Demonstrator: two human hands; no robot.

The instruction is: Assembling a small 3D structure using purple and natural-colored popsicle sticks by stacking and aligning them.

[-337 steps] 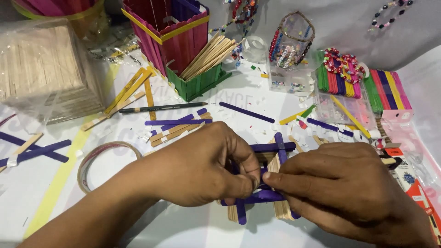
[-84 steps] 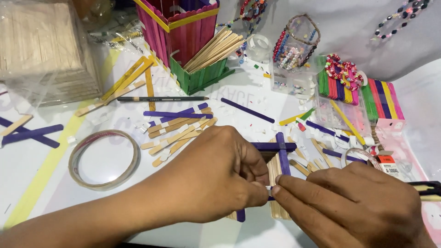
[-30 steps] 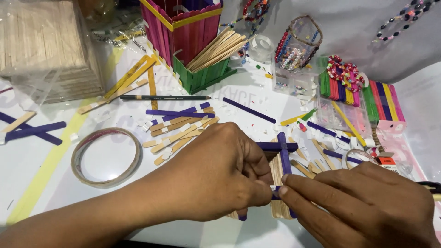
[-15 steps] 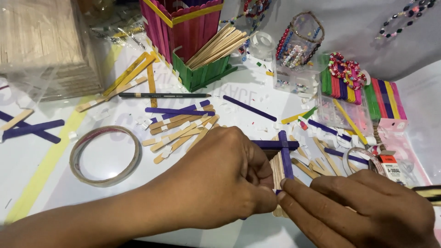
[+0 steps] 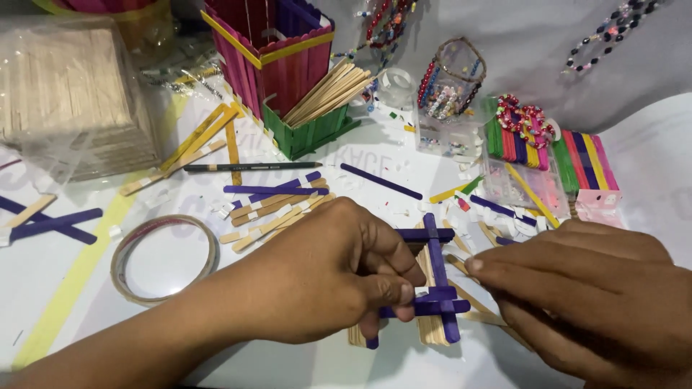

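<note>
Two hands working on a purple craft-stick frame.
Left hand pinches the frame's lower crossbar; right hand rests just beside it, fingers loosely together, gripping nothing.

A roll of clear tape lies flat on the white table. Behind it a pencil rests near a green box of plain sticks, touching a tall pink box. A wrapped stack of sticks sits far left; beaded bracelets far right.
</note>
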